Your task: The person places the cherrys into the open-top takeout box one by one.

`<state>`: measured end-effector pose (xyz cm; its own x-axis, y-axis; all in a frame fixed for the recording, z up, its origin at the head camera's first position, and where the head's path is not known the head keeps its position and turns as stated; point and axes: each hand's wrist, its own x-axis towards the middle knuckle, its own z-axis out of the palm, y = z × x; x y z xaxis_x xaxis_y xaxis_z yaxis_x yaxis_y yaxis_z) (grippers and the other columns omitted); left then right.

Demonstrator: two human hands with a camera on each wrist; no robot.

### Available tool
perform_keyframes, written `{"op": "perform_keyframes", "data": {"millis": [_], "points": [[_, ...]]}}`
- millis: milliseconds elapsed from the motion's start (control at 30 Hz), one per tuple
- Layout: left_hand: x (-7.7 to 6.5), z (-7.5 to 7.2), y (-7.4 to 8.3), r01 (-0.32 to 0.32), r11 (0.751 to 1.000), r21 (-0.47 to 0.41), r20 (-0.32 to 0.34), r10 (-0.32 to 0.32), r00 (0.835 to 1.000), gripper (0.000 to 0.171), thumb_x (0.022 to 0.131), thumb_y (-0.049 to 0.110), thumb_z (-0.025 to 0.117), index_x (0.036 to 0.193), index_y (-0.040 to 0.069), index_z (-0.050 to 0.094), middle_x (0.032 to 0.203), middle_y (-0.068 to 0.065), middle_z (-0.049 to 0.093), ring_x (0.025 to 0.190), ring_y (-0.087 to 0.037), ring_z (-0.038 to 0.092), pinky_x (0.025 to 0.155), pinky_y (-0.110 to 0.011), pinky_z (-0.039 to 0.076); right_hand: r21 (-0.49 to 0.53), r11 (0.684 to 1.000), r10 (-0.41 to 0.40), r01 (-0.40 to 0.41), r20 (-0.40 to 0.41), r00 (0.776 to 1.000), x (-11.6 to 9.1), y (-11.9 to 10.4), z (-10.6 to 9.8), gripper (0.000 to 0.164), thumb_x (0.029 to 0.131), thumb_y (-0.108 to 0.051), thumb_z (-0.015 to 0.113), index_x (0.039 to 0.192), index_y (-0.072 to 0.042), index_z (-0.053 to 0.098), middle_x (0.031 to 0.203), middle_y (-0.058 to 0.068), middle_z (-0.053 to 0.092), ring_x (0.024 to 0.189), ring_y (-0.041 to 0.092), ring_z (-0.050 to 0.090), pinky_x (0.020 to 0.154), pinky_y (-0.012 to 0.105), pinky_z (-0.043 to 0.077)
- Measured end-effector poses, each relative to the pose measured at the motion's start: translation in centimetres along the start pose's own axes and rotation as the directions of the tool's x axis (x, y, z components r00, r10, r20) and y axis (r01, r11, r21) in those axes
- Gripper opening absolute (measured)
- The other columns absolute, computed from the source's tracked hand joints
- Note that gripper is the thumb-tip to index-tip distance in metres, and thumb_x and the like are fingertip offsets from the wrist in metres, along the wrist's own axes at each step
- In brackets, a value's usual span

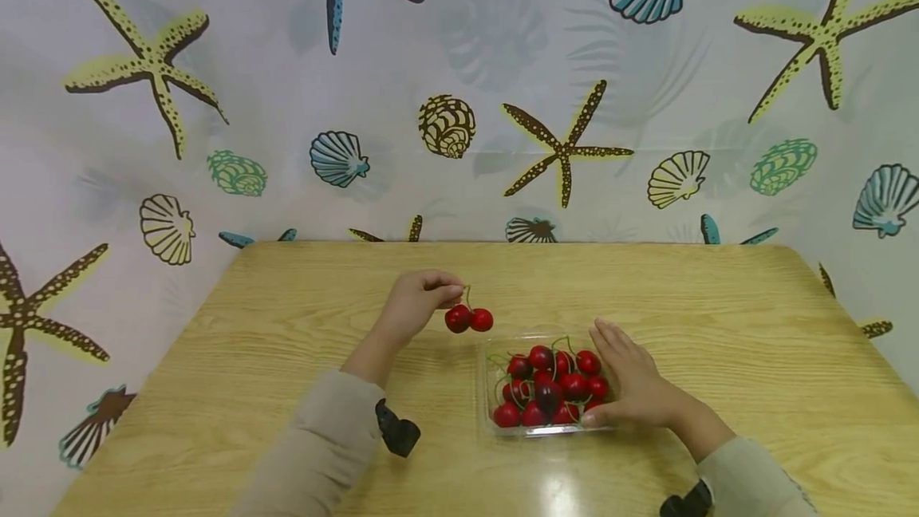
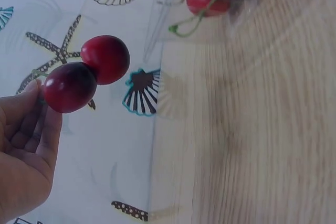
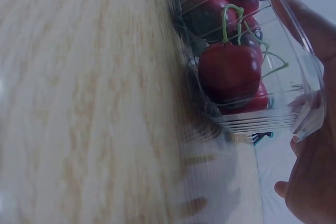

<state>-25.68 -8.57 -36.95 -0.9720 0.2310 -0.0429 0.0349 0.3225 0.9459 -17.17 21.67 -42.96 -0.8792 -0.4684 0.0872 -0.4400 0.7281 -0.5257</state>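
Note:
My left hand (image 1: 418, 303) pinches the green stem of a pair of cherries (image 1: 470, 318) between thumb and fingertips. The two red cherries (image 2: 86, 74) hang in the air, above and to the left of a clear plastic container (image 1: 483, 389). Several more cherries with green stems (image 1: 547, 396) fill that container, which stands on the table. Against the container's right side rests my right hand (image 1: 635, 385), fingers extended and spread toward the far corner, thumb across the near rim. The right wrist view has the transparent wall (image 3: 294, 77) close beside this hand, with cherries (image 3: 229, 72) behind it.
The container stands on a light wood table (image 1: 273, 357). Behind the table hangs a white cloth (image 1: 402, 62) printed with starfish and shells. A small black device (image 1: 397, 429) is strapped at the left wrist, another (image 1: 685, 501) at the right.

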Motion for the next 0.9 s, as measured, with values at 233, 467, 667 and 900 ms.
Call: {"op": "perform_keyframes", "data": {"millis": [233, 467, 667, 900], "points": [[-1.1, 1.4, 0.6, -0.034, 0.999, -0.033, 0.035, 0.035, 0.999, 0.014, 0.085, 0.014, 0.054, 0.092, 0.006, 0.064, 0.089, -0.006, 0.061, 0.082, -0.018, 0.059, 0.08, -0.038, 0.044, 0.007, 1.0, 0.0, 0.0, 0.001, 1.0, -0.1, 0.1, 0.0, 0.112, 0.059, -0.056, 0.068, 0.134, 0.007, 0.014, 0.14, 0.022, 0.008, 0.125, 0.038, 0.003, 0.09, 0.064, 0.009], [-1.9, 2.6, 0.6, -0.056, 0.996, -0.062, 0.083, 0.061, 0.995, 0.014, 0.085, 0.013, 0.054, 0.09, 0.004, 0.064, 0.087, -0.005, 0.061, 0.081, -0.017, 0.059, 0.078, -0.036, 0.046, 0.017, 1.0, 0.004, -0.004, 0.006, 1.0, 0.0, 0.1, -0.1, 0.112, 0.059, -0.055, 0.069, 0.134, 0.007, 0.014, 0.14, 0.02, 0.007, 0.126, 0.038, 0.003, 0.09, 0.064, 0.008], [-2.4, 3.5, 0.5, -0.044, 0.996, -0.078, 0.121, 0.053, 0.991, 0.015, 0.085, 0.012, 0.055, 0.091, 0.002, 0.063, 0.087, -0.005, 0.061, 0.081, -0.017, 0.059, 0.079, -0.034, 0.045, 0.014, 1.0, 0.0, 0.0, 0.0, 1.0, 0.0, 0.2, 0.0, 0.112, 0.059, -0.055, 0.069, 0.134, 0.006, 0.014, 0.14, 0.02, 0.007, 0.125, 0.039, 0.004, 0.09, 0.064, 0.009], [-3.0, 4.6, -0.1, -0.033, 0.988, -0.154, 0.183, 0.061, 0.981, 0.015, 0.084, 0.009, 0.055, 0.091, -0.003, 0.062, 0.083, -0.006, 0.061, 0.079, -0.018, 0.059, 0.075, -0.032, 0.047, 0.007, 1.0, 0.008, -0.008, 0.002, 1.0, 0.0, 0.2, 0.1, 0.113, 0.058, -0.056, 0.069, 0.134, 0.007, 0.013, 0.141, 0.02, 0.007, 0.125, 0.039, 0.003, 0.09, 0.064, 0.009]]}}
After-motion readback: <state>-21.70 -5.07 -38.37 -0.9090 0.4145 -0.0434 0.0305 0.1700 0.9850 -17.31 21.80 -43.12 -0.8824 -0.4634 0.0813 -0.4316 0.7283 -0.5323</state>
